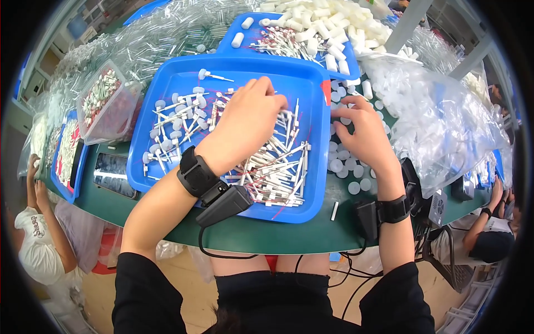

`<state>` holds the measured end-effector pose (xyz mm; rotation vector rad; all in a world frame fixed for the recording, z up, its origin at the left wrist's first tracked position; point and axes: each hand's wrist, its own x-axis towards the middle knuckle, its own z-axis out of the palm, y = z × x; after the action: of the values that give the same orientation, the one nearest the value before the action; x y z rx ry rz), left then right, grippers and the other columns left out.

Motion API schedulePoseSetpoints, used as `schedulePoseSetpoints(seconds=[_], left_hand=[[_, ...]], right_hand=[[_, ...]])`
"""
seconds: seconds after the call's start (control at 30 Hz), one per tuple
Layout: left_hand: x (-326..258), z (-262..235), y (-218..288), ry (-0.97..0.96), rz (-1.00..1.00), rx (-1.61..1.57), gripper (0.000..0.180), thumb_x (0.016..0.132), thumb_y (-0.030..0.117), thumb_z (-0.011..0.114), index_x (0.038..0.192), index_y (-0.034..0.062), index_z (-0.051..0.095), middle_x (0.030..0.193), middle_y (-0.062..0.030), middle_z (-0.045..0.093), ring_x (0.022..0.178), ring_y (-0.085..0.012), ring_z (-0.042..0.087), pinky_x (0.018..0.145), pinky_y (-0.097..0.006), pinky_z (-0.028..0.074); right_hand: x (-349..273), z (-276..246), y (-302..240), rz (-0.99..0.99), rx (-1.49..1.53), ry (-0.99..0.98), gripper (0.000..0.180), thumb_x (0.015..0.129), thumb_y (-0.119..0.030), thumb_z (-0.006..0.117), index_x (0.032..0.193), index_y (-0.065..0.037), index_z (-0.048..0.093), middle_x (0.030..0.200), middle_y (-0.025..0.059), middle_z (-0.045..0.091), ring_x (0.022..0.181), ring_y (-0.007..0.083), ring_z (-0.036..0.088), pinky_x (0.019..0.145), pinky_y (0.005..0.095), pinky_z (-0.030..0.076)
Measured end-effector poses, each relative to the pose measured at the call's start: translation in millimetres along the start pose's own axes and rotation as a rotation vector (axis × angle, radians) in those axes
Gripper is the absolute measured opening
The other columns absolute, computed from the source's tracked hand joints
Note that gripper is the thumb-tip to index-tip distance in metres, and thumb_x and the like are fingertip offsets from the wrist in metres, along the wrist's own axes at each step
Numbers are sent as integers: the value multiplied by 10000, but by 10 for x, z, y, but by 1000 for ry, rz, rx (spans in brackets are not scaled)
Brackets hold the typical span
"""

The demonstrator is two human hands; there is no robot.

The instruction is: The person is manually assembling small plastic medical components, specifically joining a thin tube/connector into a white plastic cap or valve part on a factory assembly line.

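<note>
A large blue tray lies before me. Inside it, a pile of thin white sticks with fine red wires fills the middle and right. Over that pile my left hand is bent, its fingers curled down; the fingertips and whatever they hold are hidden. Sticks with a round pale cap at one end lie on the tray's left side. Just past the tray's right rim, my right hand reaches over loose translucent white discs, with thumb and index finger apart. Each wrist wears a black strap with a device.
Behind stands another blue tray with white cylinders heaped over it. A clear plastic box and a phone are at left. Plastic bags spread at right. Black cables hang off the green table. Other people work at both sides.
</note>
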<state>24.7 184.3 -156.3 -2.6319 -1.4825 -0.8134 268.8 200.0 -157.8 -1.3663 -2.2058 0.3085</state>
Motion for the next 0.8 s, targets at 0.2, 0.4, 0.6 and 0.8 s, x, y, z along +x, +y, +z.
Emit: schedulePoseSetpoints(seconds=[0.2,0.4,0.6,0.8], left_hand=[[40,-113,78,97,9,86,175,816,24,626,968,24,538,881,-111,534,847,-299,557,759,-383,468],[122,-181,201,280,-126,-360,135,836,34,608,884,11,484,724,-94,608,643,-244,629,574,-321,496],[103,-190,177,63,-302,-932,115,889,32,577,974,-4,507,855,-110,672,765,-166,676,707,-268,542],[114,-140,285,-78,-379,-1378,200,927,52,489,1113,-11,528,855,-89,641,763,-125,635,697,-243,510]], right_hand=[[-34,-77,-102,-54,-76,-71,312,679,-148,627,960,-56,727,1156,155,586,1068,322,552,935,390,421],[-9,-236,-164,4,-72,-205,266,693,-180,655,917,-52,722,1059,113,639,977,262,598,868,380,444],[43,-194,-127,128,63,-88,175,748,-145,663,886,-39,685,832,84,657,635,202,628,591,317,488],[102,-210,-148,147,842,50,281,879,-38,582,1158,-9,584,912,80,664,749,102,626,695,230,488]])
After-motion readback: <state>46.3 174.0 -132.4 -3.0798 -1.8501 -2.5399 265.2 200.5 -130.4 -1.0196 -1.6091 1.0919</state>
